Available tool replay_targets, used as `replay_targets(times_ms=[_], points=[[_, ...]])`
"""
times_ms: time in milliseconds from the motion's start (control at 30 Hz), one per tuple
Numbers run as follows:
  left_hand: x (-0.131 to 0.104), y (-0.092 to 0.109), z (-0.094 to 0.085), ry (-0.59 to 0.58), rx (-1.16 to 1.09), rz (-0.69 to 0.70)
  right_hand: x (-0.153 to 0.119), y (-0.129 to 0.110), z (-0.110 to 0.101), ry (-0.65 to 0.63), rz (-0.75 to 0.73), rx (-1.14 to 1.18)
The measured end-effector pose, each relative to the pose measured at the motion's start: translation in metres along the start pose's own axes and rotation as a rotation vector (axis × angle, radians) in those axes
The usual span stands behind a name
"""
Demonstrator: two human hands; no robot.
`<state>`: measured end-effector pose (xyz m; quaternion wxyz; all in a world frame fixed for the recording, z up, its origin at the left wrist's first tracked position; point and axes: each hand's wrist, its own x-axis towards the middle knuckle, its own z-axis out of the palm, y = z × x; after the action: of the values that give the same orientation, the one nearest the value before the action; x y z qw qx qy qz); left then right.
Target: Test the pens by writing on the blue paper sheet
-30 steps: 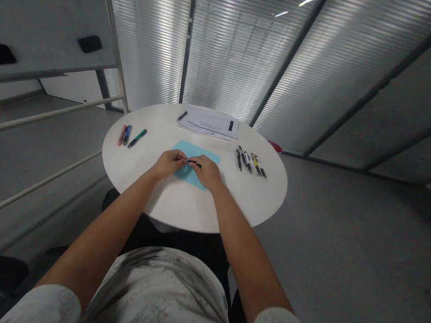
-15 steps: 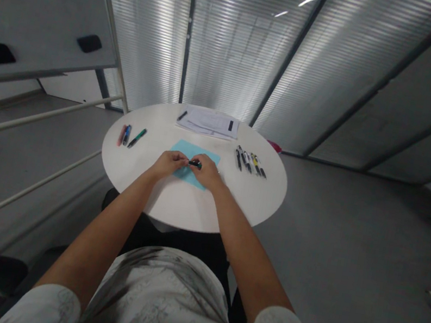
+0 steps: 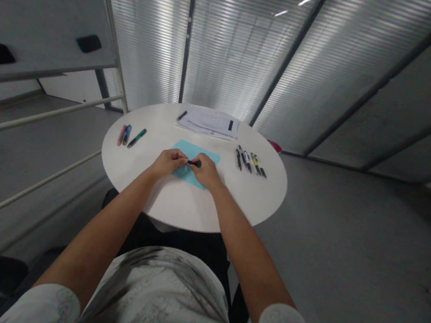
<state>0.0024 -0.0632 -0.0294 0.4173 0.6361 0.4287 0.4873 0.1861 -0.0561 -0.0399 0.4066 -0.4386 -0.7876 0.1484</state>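
Note:
A short dark pen piece [image 3: 194, 163], black with a hint of green, spans the gap between my two hands. My right hand [image 3: 204, 169] is closed around its right end. The fingers of my left hand [image 3: 169, 163] are pinched at its left end; any small part between them is too tiny to make out. Both hands are above a light blue sheet [image 3: 198, 152] lying on the white round table [image 3: 186, 209].
On the table's left lie a reddish pen [image 3: 121, 135], a blue pen [image 3: 127, 135] and a green-and-black pen [image 3: 136, 138]. Several black, white and yellow pens [image 3: 250, 162] lie at right. Papers [image 3: 208, 121] are at the back. A whiteboard frame [image 3: 111, 17] stands left.
Both hands keep almost the same place over the blue sheet. The dark piece has tilted slightly between the fingers, and the right-hand fingers have shifted a little.

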Motion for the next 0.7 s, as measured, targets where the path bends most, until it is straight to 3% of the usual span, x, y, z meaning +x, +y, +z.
replay_targets(times_ms=[700], points=[[0.002, -0.008, -0.001, -0.043, -0.016, -0.013, -0.003, -0.001, -0.005, -0.021, -0.07, 0.08]])
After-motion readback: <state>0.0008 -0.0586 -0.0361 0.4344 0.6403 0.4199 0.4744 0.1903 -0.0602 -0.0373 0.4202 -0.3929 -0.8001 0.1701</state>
